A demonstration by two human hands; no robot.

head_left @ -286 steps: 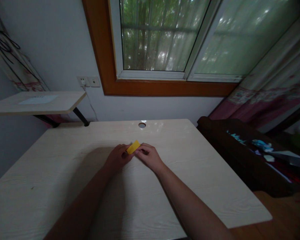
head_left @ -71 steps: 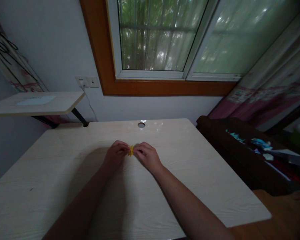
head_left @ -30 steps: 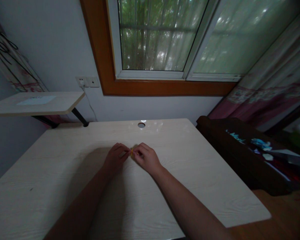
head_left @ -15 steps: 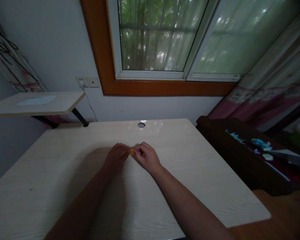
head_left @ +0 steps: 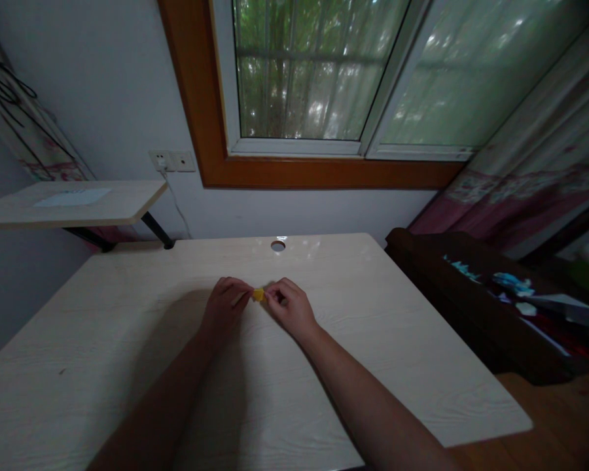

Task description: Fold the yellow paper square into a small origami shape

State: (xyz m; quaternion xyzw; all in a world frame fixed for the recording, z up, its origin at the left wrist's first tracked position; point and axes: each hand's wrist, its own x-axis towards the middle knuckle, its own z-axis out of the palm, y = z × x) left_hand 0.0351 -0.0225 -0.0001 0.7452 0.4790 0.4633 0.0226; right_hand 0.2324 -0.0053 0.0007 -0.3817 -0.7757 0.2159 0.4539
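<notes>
Both of my hands meet over the middle of a pale wooden table [head_left: 127, 366]. Between their fingertips sits a small folded yellow piece of paper [head_left: 258, 294]. My left hand [head_left: 224, 306] pinches its left side with curled fingers. My right hand [head_left: 290, 311] pinches its right side the same way. Only a small yellow corner shows between the fingers; the remainder is hidden by them. The hands rest low on the tabletop.
A round cable hole [head_left: 277, 246] lies at the table's far edge. A small side shelf [head_left: 78, 203] stands at the back left under a wall socket [head_left: 173, 160]. A dark wooden bed frame [head_left: 471, 307] with clutter runs along the right. A window [head_left: 314, 72] is ahead.
The yellow paper has become much smaller since 9.5 seconds ago, from a flat strip to a tiny folded piece. In the last second the fingers shifted slightly and a bit more yellow shows.
</notes>
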